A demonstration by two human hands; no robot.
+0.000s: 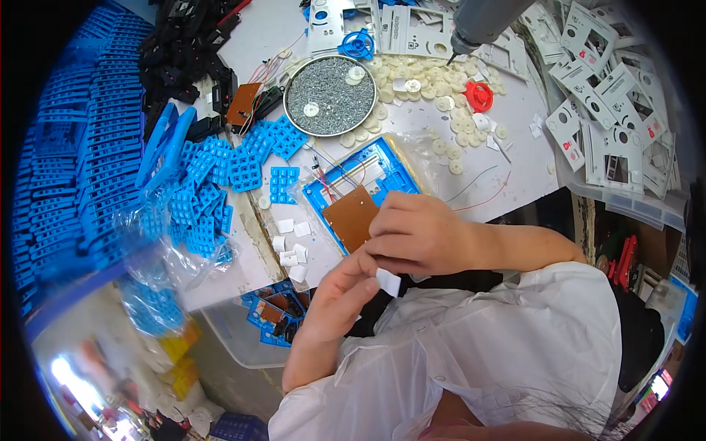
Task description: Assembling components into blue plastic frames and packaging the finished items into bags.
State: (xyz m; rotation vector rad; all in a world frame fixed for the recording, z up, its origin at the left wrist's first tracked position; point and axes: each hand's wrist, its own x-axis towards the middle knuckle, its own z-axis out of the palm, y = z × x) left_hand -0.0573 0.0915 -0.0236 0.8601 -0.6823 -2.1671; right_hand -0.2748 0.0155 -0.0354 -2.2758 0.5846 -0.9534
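As I watch remotely | left hand [340, 295] pinches white tab [388, 283] mid-frame (likely light, bendable; edge-hold) | right hand [421, 234]: can't tell

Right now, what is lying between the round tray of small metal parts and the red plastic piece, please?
In the head view, mostly cream-coloured discs lie loosely spread between the round tray and the red plastic piece.

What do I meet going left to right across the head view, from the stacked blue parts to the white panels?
Stacked blue parts → pile of blue keypad pieces → left hand → right hand → red round part → white panels.
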